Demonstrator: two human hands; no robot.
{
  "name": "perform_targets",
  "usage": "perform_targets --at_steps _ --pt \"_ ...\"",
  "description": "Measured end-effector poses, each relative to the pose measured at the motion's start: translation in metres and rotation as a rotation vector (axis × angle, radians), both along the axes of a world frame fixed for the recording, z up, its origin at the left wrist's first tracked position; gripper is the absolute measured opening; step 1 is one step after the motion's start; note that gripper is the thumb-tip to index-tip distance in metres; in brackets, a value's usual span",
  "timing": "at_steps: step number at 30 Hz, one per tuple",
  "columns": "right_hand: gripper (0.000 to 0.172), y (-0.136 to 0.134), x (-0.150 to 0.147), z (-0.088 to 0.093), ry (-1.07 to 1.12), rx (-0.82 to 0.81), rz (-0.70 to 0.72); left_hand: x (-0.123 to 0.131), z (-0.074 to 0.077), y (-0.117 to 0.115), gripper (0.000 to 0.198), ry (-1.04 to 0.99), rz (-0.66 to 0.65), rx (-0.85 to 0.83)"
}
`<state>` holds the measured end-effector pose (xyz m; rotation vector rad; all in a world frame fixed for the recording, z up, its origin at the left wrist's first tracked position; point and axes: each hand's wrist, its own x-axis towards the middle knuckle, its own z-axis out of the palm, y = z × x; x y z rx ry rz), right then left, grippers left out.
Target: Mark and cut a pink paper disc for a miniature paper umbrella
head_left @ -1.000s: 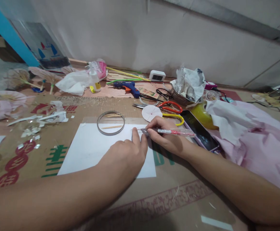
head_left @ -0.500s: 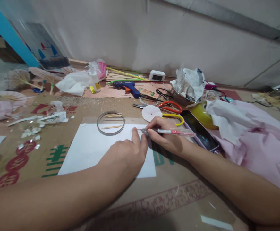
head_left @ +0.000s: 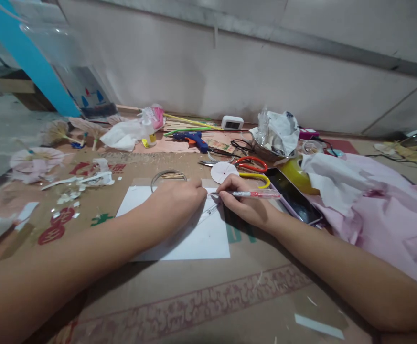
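A white sheet of paper (head_left: 208, 243) lies on brown cardboard, with a clear ruler (head_left: 208, 212) slanting across it. My right hand (head_left: 246, 203) grips a pen (head_left: 256, 193) near its tip, over the sheet's upper right part. On the sheet's upper left part, my left hand (head_left: 179, 200) has its fingers curled; what they hold, if anything, is hidden. Behind it a grey ring (head_left: 154, 179) shows in part, with thin sticks (head_left: 174, 176) across it. Just beyond my right hand sits a white paper disc (head_left: 224, 172), beside red and yellow handled scissors (head_left: 254, 164).
A phone (head_left: 294, 196) and pink cloth (head_left: 376, 205) are at the right. Behind are a blue glue gun (head_left: 190, 140), a small bottle (head_left: 148, 134) and a bowl of plastic wrappings (head_left: 278, 134). Paper scraps (head_left: 68, 196) lie at the left, near paper fans (head_left: 36, 162).
My left hand has shifted left and up, its pointing finger now curled in, and covers part of the ring. The ruler shows more on the sheet. The view has tilted upward.
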<state>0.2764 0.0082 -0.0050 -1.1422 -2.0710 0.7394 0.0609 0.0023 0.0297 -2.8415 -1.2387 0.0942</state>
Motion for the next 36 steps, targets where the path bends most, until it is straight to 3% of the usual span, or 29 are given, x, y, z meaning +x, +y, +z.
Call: perform_targets --at_steps 7,15,20,27,31,36 --pt "0.007 0.001 0.0 -0.002 0.049 -0.01 0.029 0.011 0.008 0.001 0.023 0.069 0.021 0.086" --pt "0.005 -0.002 -0.001 -0.005 0.073 0.13 -0.023 0.022 0.01 0.017 0.021 0.151 -0.126 0.162" --pt "0.006 -0.005 0.002 0.0 0.171 0.227 -0.135 0.003 0.019 0.023 0.024 0.159 -0.099 0.235" --pt "0.006 -0.005 0.003 -0.001 0.179 0.178 -0.167 -0.045 0.048 0.037 0.022 0.292 0.168 0.175" --pt "0.007 -0.005 0.005 -0.003 0.114 0.156 -0.176 -0.061 0.042 0.049 0.026 0.321 0.197 0.119" --pt "0.006 -0.005 0.005 -0.003 0.108 0.116 -0.181 -0.062 0.032 0.054 0.027 0.295 0.18 0.067"
